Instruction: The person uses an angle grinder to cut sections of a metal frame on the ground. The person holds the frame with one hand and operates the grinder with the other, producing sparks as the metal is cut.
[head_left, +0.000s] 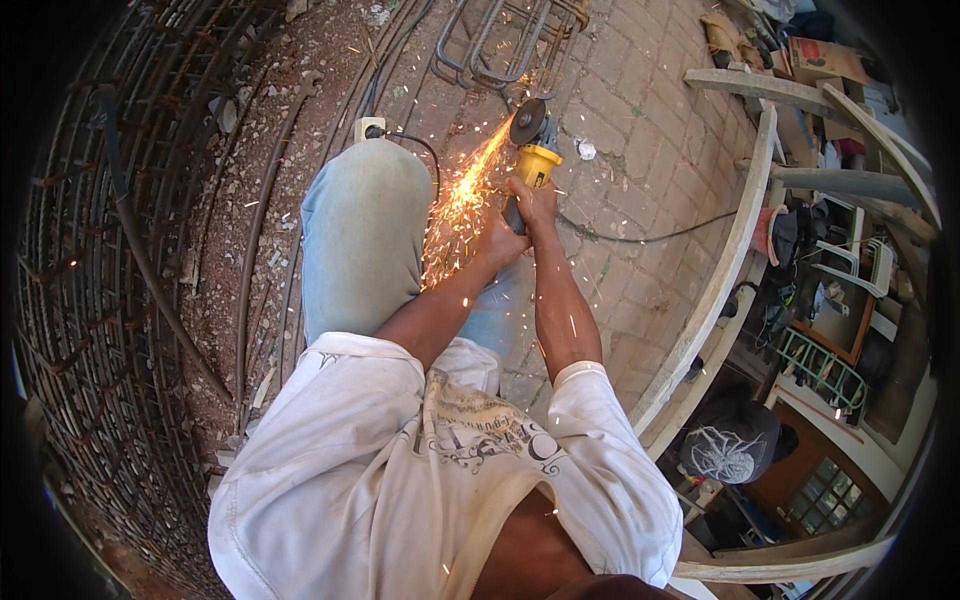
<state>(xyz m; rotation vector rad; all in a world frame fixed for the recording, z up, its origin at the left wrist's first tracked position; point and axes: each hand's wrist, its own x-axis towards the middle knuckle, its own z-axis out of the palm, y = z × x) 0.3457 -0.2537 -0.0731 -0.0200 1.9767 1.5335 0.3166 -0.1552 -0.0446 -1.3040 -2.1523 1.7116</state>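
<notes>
Both of my hands grip a yellow angle grinder (pixel 538 165) ahead of my knees. My left hand (pixel 503 240) wraps round the rear of its body, and my right hand (pixel 532 200) is closed on it just behind the yellow head. The dark cutting disc (pixel 528 121) throws a bright stream of sparks down and leftward. Bent steel bar frames (pixel 480 55) lie just beyond the disc; whether it touches one I cannot tell. A white socket block (pixel 368 129) with a black plug sits past my bent left knee.
Rusty rebar mesh (pixel 110 280) fills the left side, beside loose rods (pixel 265 230) on rubble. Brick paving (pixel 640 140) runs rightward to curved wooden beams (pixel 740 260). Beyond them are clutter (pixel 840 300) and a dark cap (pixel 730 440) with a pale print, possibly on a person.
</notes>
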